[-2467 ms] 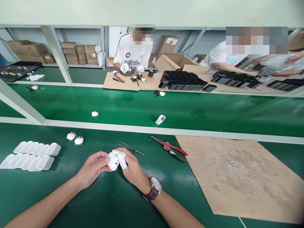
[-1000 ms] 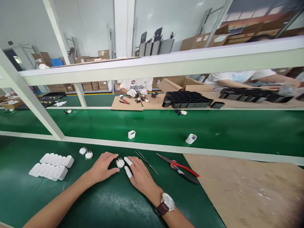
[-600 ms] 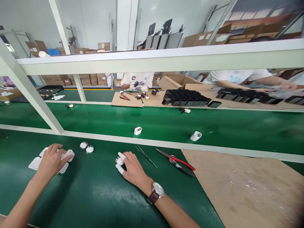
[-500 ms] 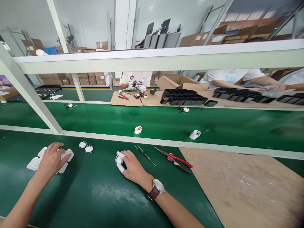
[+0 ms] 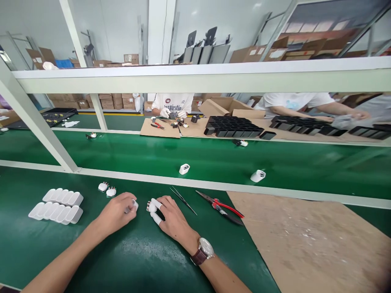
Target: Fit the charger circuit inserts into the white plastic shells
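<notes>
My left hand (image 5: 117, 212) is curled around a white plastic shell (image 5: 133, 205), its end poking out past the fingers. My right hand (image 5: 171, 216), with white finger cots on two fingers and a watch on the wrist, pinches a small white plug insert (image 5: 150, 206) with metal pins against the green mat. The two hands are a few centimetres apart. Two rows of empty white shells (image 5: 58, 206) lie to the left. Two more plug inserts (image 5: 106, 189) sit just beyond my left hand.
Tweezers (image 5: 183, 200) and red-handled pliers (image 5: 221, 206) lie right of my right hand, beside a cardboard sheet (image 5: 308, 240). Two white shells (image 5: 184, 169) ride the green conveyor belt (image 5: 214, 156). Across it, other people work by black trays (image 5: 233, 126).
My left hand reached left to the rows of shells, took one and came back beside my right hand. My right hand stayed on the plug insert. The shells on the belt drifted right.
</notes>
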Available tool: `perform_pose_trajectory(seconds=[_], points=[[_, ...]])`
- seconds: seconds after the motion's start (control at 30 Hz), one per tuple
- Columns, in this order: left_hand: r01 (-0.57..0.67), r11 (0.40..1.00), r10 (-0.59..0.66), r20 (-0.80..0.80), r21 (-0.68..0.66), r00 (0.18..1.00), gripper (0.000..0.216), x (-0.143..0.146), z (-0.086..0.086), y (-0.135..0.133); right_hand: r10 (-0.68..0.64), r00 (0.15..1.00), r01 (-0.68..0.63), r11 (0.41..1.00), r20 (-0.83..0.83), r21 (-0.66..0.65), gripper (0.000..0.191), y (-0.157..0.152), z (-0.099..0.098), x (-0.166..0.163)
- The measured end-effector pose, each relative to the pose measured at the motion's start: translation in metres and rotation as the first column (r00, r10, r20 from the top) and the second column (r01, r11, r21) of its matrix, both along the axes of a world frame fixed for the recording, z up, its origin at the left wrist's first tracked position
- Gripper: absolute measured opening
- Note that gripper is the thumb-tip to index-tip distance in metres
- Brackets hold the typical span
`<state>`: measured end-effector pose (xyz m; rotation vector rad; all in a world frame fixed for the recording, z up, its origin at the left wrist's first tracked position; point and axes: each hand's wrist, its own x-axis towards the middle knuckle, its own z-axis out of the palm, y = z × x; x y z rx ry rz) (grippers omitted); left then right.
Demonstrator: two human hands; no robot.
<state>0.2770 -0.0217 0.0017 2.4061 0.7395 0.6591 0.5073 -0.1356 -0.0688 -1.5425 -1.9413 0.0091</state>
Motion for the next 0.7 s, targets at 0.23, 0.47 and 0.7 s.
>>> perform_pose_trajectory(seconds=[0.23,0.47,0.7], points=[[-0.029,0.983,0.045,0.083,-0.183,0.996,0.019,0.005,-0.024,0.011,0.019,0.999,-0.019,1.000,-0.036,-0.002,0.035,-0.008,0.004,0.005],[0.135,0.943,-0.134,0.025,-0.303,0.991,0.091,-0.012,-0.038,0.011,0.019,0.996,-0.016,0.999,-0.088,0.037,0.047,-0.004,0.001,0.008],[0.090,0.992,-0.089,0.018,-0.087,0.996,0.067,-0.005,-0.057,0.004,0.072,0.971,-0.027,0.980,-0.229,0.195,0.051,-0.010,0.013,-0.011]])
